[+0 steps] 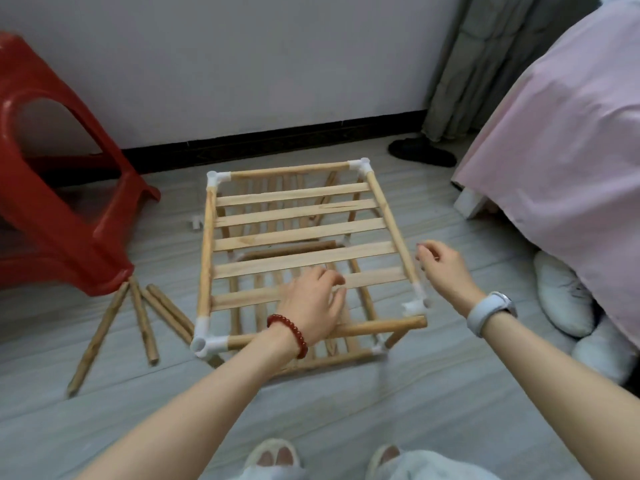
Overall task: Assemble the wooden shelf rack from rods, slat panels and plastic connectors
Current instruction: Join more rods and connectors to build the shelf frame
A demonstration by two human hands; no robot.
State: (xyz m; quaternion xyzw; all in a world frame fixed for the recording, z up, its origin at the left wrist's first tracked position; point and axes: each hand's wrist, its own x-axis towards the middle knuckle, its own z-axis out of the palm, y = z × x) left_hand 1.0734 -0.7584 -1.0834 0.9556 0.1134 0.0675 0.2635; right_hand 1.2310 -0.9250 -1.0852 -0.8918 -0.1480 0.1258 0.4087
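Rack (298, 237): centre of the frame, standing on the grey floor (346, 410); top slat panel framed by rods, lower slats visible beneath.
Connectors: white corner pieces at upper left (216, 178), upper right (360, 166) and lower left (206, 342) of the top frame; lower right one (414, 306) looks off the front rod's end.
Front rod (381, 327): along the near edge, right end jutting free.
Left hand (313, 306): red bead bracelet at wrist, fingers curled over the near slats above the front rod; real grip not clear.
Right hand (441, 268): pale wristband, fingers loosely curled beside the right side rod, holding nothing visible.
Spare rods (138, 320): lower left, fanned on the floor.
Red stool (52, 202): left edge.
Bed cover (571, 150): pink, right side.
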